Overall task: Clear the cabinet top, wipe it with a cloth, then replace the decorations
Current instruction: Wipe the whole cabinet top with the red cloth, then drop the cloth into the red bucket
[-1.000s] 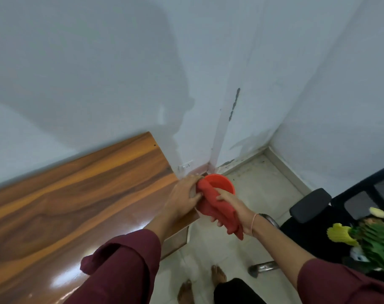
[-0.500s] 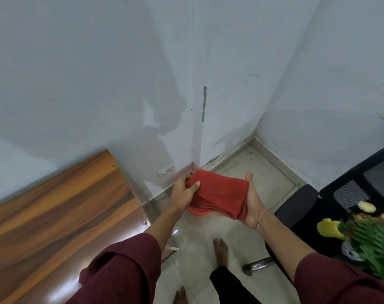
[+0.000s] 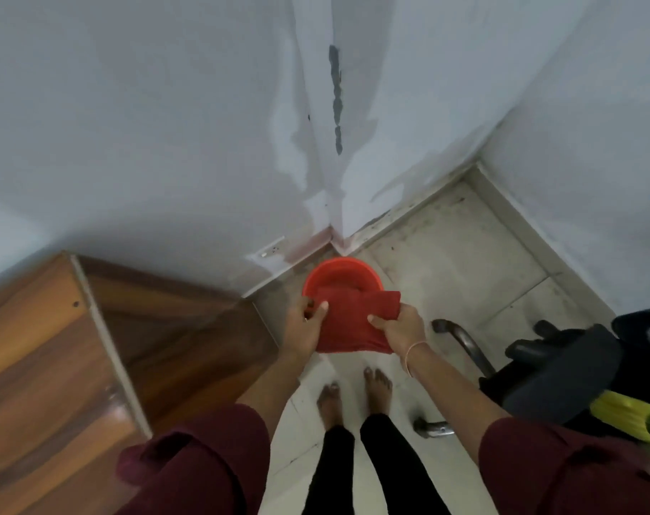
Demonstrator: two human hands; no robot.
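Both hands, left hand [image 3: 305,325] and right hand [image 3: 397,327], grip the folded red cloth [image 3: 353,321] above the red bucket [image 3: 340,276]; the wooden tabletop [image 3: 37,351] lies left.

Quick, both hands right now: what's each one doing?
Left hand: closed, gripping the left edge of the red cloth.
Right hand: closed, gripping the cloth's right edge.

The red cloth [image 3: 353,321] hides the red bucket's [image 3: 340,276] near rim.
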